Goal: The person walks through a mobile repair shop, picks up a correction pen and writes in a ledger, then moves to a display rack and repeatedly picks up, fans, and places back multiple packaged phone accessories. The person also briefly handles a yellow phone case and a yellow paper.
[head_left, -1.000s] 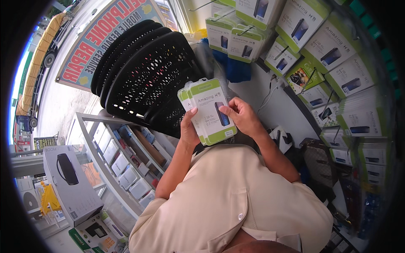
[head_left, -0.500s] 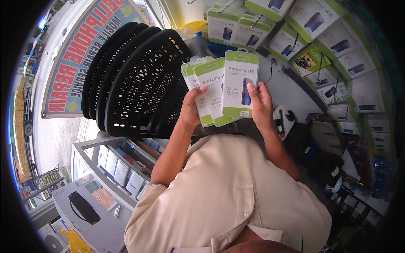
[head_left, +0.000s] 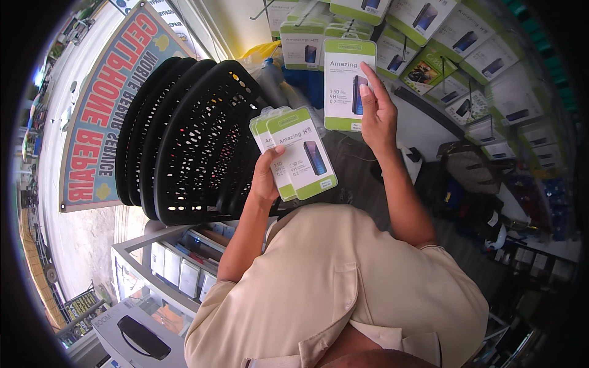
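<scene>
A fanned stack of screen protector packs (head_left: 299, 161), green and white with a phone picture, is gripped at its left edge by my left hand (head_left: 265, 176). My right hand (head_left: 379, 116) pinches a single screen protector pack (head_left: 341, 80) by its right side, with the thumb and a finger across its front. This pack is held upright, apart from the stack and farther out, near the hanging display. The fingers behind both packs are hidden.
Similar packs (head_left: 305, 49) hang on wall hooks ahead and to the right. Stacked black plastic chairs (head_left: 205, 147) stand at my left beside a repair sign (head_left: 116, 104). A glass display case (head_left: 147, 242) and a speaker box (head_left: 138, 334) are at lower left.
My right hand has drawn its pack away from the stack, forward toward the hanging display. The left hand has lowered the stack slightly toward my body. The view has shifted a little.
</scene>
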`<state>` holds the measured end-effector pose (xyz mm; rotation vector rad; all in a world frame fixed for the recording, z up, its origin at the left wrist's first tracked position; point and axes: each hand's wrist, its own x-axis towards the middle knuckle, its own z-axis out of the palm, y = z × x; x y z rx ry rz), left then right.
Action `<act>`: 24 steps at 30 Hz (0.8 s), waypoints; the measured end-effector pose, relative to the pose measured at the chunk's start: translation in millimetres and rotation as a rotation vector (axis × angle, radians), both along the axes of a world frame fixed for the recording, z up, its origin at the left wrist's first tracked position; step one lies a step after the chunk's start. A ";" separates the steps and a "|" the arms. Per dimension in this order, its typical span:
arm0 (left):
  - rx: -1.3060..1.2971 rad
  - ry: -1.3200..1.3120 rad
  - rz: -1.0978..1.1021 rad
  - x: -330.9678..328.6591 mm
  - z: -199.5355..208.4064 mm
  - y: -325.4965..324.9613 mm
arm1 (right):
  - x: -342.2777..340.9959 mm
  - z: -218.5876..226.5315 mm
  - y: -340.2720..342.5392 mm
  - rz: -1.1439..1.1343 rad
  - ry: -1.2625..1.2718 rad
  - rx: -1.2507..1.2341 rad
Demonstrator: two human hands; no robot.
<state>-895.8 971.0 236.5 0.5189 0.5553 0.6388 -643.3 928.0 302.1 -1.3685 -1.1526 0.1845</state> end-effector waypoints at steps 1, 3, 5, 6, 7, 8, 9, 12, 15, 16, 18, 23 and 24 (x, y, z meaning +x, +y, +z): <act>0.004 0.002 0.001 1.5 -0.2 -3.4 | 3.4 0.6 0.4 0.009 -0.037 -0.008; 0.006 -0.014 0.016 5.9 -1.0 -11.5 | 9.3 -0.5 0.4 0.046 -0.111 -0.024; 0.020 -0.102 0.030 12.5 -2.3 -18.8 | 15.1 -3.2 2.1 0.019 -0.165 -0.038; -0.009 -0.060 0.050 16.3 -3.2 -21.3 | 18.6 -4.8 2.8 0.013 -0.170 -0.062; -0.022 -0.071 0.059 20.4 -4.2 -23.8 | 22.5 -6.3 3.9 0.015 -0.180 -0.076; -0.030 -0.090 0.061 24.1 -4.9 -26.0 | 27.1 -7.5 6.6 0.014 -0.207 -0.117; -0.033 -0.076 0.080 27.4 -5.0 -28.0 | 32.3 -8.2 11.3 0.020 -0.238 -0.148; -0.032 -0.063 0.100 38.0 -1.4 -32.8 | 46.6 -6.2 31.9 0.011 -0.310 -0.314; -0.010 -0.060 0.116 50.5 8.5 -31.4 | 51.6 -2.0 33.3 -0.063 -0.449 -0.402; 0.017 -0.052 0.128 54.8 12.6 -31.0 | 49.9 -1.6 26.3 -0.129 -0.514 -0.363; 0.052 -0.032 0.133 61.5 19.4 -29.1 | 48.6 -1.6 7.8 0.010 -0.401 -0.283; 0.072 -0.026 0.119 75.9 23.2 -21.0 | 30.6 -27.0 -45.1 0.545 0.321 -0.581; 0.066 -0.027 0.121 77.3 22.4 -20.3 | 29.1 -32.4 -47.9 0.571 0.404 -0.592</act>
